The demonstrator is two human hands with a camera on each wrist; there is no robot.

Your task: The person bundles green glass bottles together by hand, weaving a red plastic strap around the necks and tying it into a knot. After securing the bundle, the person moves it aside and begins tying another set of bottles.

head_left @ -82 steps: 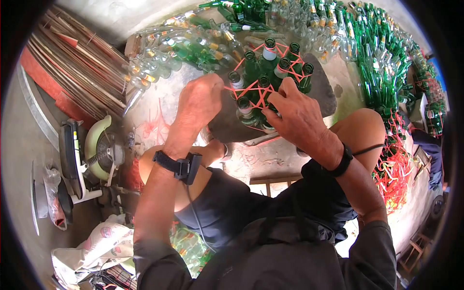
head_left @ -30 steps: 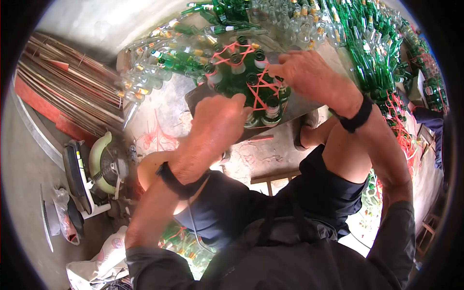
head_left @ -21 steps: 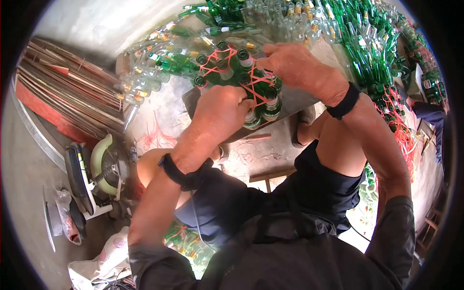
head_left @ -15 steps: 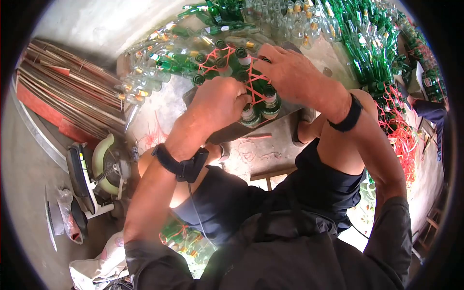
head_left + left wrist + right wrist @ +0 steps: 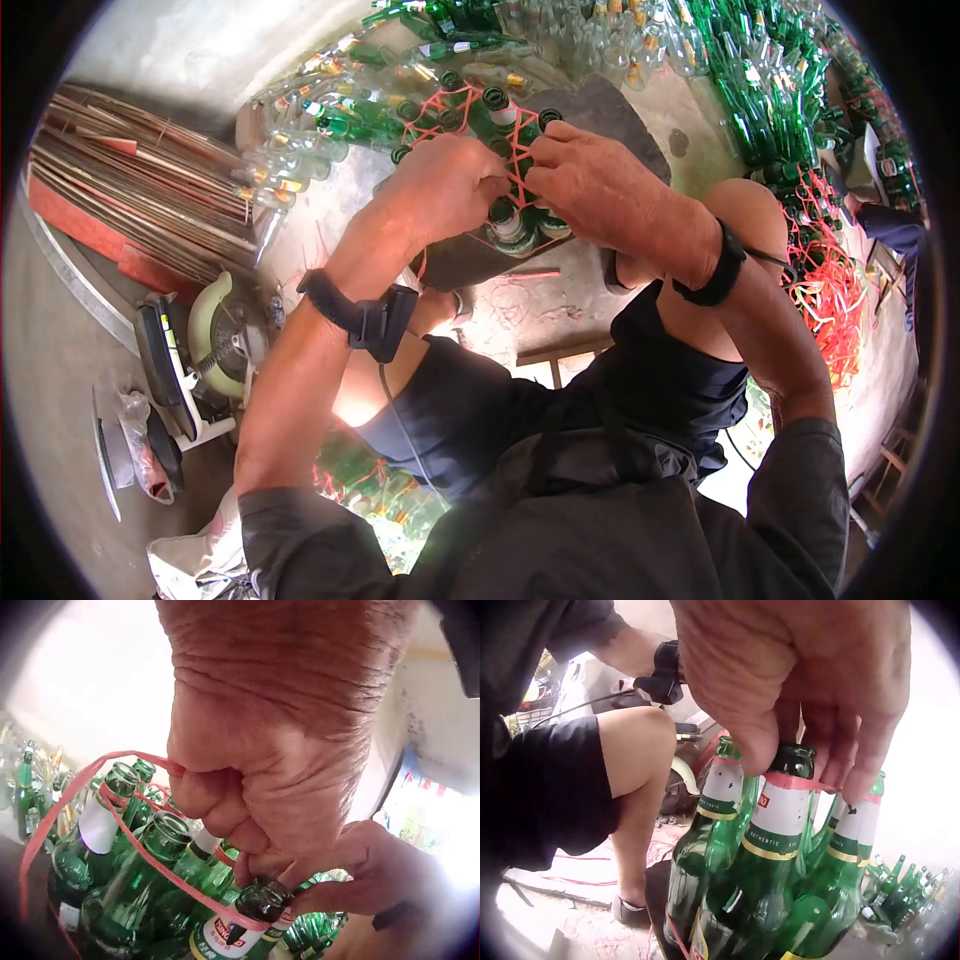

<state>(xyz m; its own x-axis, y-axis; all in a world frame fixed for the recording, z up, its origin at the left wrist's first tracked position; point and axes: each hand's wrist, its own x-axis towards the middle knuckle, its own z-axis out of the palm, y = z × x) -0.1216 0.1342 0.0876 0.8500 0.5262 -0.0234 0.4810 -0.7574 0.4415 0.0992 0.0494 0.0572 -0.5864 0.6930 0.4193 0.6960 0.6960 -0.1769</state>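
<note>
The left hand (image 5: pixel 445 187) is clenching a red strap (image 5: pixel 120 754) in its curled fingers, and the right hand (image 5: pixel 612 195) is curling its thumb and fingers round the neck of one green bottle (image 5: pixel 775 821). The clustered bottles (image 5: pixel 511 232) are standing on a dark slab (image 5: pixel 625 120), beneath and between the two hands, with red strapping crossing between their necks, while many other bottles (image 5: pixel 345 126) are lying beyond them

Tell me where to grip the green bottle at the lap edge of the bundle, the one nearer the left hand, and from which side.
I'd pinch the green bottle by its neck, coming down from above on the lap side. It stands upright, its neck is slimmer than its body, and neighbouring bottles crowd its far side.
</note>
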